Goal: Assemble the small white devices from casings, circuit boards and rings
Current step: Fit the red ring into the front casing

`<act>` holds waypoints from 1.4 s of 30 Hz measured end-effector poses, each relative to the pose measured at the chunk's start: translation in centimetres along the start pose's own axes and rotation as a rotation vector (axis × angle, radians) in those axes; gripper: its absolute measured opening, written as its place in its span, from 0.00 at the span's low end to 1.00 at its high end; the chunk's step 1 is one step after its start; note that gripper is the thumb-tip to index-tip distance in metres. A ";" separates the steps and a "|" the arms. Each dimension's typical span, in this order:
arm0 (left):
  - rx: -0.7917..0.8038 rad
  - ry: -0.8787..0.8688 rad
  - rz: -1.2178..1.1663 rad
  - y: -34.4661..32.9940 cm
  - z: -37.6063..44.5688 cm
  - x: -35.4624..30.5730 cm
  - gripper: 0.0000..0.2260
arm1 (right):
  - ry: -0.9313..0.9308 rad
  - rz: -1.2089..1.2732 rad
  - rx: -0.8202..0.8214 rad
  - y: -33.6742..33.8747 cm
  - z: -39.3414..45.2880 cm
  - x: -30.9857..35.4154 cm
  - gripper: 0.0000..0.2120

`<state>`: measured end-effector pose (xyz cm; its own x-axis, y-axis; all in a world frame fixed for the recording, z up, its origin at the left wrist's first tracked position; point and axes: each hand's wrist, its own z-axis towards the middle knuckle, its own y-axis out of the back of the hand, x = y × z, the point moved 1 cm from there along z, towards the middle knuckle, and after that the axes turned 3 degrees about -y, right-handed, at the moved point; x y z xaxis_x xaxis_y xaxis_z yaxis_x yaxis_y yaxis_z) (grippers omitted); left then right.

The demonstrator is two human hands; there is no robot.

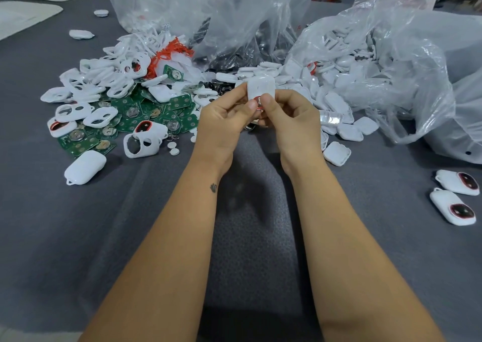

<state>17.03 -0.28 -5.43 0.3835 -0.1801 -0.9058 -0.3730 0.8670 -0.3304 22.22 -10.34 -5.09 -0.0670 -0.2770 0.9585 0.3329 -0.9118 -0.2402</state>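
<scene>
Together both hands (258, 122) pinch an unmarked white casing (261, 87).

Even, diffuse overhead light; soft shadows fall on the grey cloth (78, 237) beneath the forearms. Glare streaks the plastic bags (391, 55). Wide-angle distortion bends the edges (corners most). Centre sharp; the far background is slightly soft.

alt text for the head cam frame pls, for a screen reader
Two bare hands, left hand and right hand, pinch a small white casing with a red ring above a grey table. Green circuit boards, loose casings and plastic bags lie behind.
</scene>
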 end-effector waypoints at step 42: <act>-0.091 0.257 -0.246 -0.1 0.3 0.1 0.11 | -0.020 -0.039 -0.118 0.1 -0.2 1.0 0.04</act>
<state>17.38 -0.26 -5.42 0.2506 -0.4985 -0.8298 -0.3741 0.7407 -0.5580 21.98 -10.78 -4.15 -0.0588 -0.2359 0.9700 0.2177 -0.9513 -0.2182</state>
